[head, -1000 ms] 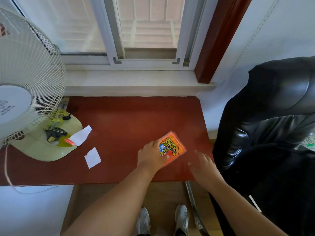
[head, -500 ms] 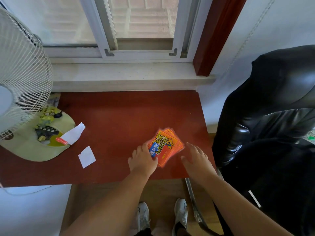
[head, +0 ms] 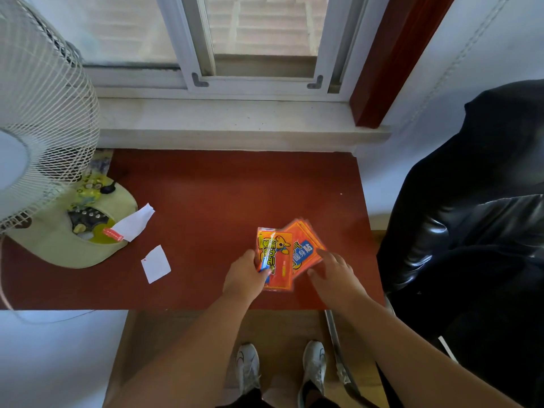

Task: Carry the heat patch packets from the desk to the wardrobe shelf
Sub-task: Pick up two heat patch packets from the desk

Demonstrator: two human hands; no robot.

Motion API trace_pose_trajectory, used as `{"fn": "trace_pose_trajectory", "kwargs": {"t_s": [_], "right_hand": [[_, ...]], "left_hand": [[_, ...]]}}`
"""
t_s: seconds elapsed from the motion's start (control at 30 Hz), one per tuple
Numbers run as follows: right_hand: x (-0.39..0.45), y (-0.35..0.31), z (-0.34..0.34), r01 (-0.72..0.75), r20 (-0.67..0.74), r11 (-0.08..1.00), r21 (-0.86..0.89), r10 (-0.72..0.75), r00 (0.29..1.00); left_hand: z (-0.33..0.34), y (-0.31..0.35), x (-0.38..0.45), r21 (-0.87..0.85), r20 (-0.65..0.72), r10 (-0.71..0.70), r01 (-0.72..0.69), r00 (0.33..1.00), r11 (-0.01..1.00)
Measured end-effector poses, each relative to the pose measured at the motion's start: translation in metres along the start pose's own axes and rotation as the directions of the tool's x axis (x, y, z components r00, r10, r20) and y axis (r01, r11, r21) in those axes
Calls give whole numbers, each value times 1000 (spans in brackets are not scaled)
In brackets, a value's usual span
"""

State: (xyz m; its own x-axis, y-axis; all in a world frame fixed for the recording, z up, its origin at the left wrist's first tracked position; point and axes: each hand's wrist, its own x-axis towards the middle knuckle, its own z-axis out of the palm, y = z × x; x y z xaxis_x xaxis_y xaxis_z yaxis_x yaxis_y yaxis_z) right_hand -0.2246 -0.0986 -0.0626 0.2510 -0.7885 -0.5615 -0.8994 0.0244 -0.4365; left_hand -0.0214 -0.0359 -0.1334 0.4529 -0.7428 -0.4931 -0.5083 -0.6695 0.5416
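Shoes on the floor below the bench's near edge. Left hand pinches one orange packet by its left side, thumb on top. Right hand, fingers loosely spread, touches the fanned packet stack near the bench's right near corner. Fan and paper scraps sit far left. Pickup just starting; carry and wardrobe shelf still ahead, shelf not in view.
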Motion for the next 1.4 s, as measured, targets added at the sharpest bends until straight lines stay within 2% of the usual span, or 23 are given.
{"fn": "trace_pose_trajectory", "kwargs": {"t_s": [0.13, 0.27, 0.37, 0.6, 0.7, 0.8, 0.87, 0.97, 1.07, 1.17, 1.3, 1.4], "right_hand": [[9, -9, 5, -2, 14, 1000, -24, 3, 1000], [24, -22, 16, -30, -6, 1000, -11, 29, 1000], [37, -26, 25, -70, 3, 996, -57, 71, 998], [62, -8, 43, -221, -98, 975, 1, 220, 970], [61, -4, 39, -296, -114, 944, 148, 313, 943], [58, 8, 35, -333, -98, 854, 400, 401, 911], [54, 17, 34, -333, -78, 801, 498, 424, 902], [48, 26, 27, -278, -44, 709, 648, 400, 915], [34, 24, 9, -127, -66, 587, 799, 297, 953], [16, 16, -18, -15, -75, 475, 880, 170, 983], [-12, 12, -58, 134, -172, 481, 866, 35, 984], [-35, 12, -92, 171, -196, 459, 872, 7, 981]], "left_hand": [[-12, -21, -16, -167, -21, -107, 102, 994, 981], [-23, -38, -35, -240, -19, -182, 172, 983, 955], [-28, -43, -48, -345, -27, -165, 146, 986, 927], [-37, -33, -72, -408, 4, -103, 96, 995, 908], [-43, -29, -79, -421, 35, -73, 81, 997, 904], [-52, -20, -85, -430, 49, -53, 68, 997, 900], [-59, -15, -87, -424, 29, -28, 38, 999, 905], [-71, -6, -90, -406, -11, -2, -3, 1000, 914], [-83, 9, -95, -390, -44, 23, -38, 999, 920], [-96, 31, -105, -383, -76, 76, -100, 994, 919], [-111, 68, -127, -394, -130, 147, -187, 981, 900], [-118, 96, -145, -402, -156, 215, -260, 964, 878]]}}
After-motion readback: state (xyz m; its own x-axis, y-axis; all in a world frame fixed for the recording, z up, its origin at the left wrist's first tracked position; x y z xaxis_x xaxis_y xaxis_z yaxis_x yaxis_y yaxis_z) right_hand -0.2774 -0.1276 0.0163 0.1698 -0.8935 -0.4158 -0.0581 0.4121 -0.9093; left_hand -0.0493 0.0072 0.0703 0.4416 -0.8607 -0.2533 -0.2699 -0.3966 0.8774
